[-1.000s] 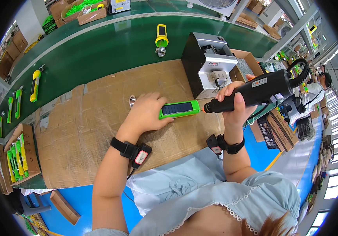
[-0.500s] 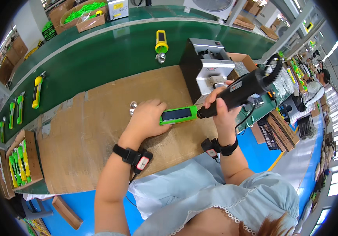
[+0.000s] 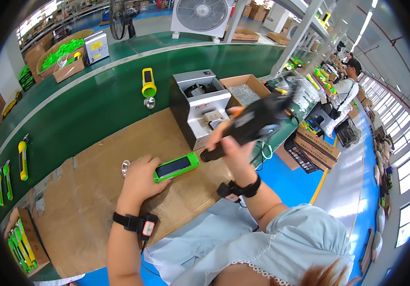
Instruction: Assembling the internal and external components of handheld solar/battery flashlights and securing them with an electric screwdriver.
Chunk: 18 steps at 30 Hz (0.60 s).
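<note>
My left hand (image 3: 141,180) is closed around a green flashlight body (image 3: 179,165) with a dark panel on top, which lies on the cardboard sheet. A shiny silver reflector (image 3: 126,167) shows just beyond my left fingers. In my right hand (image 3: 233,151) is a black electric screwdriver (image 3: 249,125), blurred by motion. Its nose points down toward the flashlight's right end, with a small gap between them. A silver and black machine (image 3: 200,107) stands just beyond my right hand. Farther left, a yellow flashlight body (image 3: 148,82) lies on the green bench beside another silver reflector (image 3: 149,102).
Several green and yellow flashlights (image 3: 23,161) lie along the bench's left side. A carton of flashlights (image 3: 32,233) stands at the near left. Behind the machine is an open carton (image 3: 247,90) with plastic packing. A co-worker (image 3: 350,86) stands at the far right. A fan (image 3: 201,15) is at the back.
The screwdriver has drawn back from the flashlight's end, where its nose was against it. My left hand still holds the flashlight. The whole view has swung, so the scene appears farther left and lower.
</note>
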### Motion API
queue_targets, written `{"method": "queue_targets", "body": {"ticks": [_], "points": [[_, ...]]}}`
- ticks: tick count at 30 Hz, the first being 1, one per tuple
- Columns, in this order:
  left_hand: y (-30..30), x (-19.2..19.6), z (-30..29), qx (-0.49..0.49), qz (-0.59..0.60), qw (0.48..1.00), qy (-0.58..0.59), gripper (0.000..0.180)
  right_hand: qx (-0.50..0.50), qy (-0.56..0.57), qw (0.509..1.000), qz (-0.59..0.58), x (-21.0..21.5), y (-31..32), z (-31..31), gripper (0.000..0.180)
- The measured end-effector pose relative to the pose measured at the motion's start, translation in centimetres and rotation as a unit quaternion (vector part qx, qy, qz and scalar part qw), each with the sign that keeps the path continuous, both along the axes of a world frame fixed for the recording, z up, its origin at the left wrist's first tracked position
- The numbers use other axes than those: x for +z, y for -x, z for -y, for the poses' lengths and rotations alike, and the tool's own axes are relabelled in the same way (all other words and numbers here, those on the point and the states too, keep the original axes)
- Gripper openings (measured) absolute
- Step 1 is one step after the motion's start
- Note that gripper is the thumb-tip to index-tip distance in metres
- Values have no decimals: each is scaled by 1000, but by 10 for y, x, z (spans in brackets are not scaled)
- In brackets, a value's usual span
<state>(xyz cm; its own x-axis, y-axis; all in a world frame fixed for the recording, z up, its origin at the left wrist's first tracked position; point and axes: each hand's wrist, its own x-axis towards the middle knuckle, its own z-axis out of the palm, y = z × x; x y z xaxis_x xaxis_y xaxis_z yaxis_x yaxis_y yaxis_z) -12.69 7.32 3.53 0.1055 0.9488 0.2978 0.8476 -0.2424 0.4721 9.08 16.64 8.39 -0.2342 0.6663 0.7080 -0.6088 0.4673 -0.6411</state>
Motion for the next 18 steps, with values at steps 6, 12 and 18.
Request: {"method": "queue_targets", "body": {"ticks": [6,12,18], "points": [[-1,0,-4,-16,6,1000,0,37,-147,-38,985,-76,54,-12,-42,57],[1,-4,0,-13,15,999,-34,37,-169,-21,985,6,50,-3,-75,50],[0,-4,-2,-39,15,997,-66,35,-172,-49,981,72,42,-6,-83,48]]}}
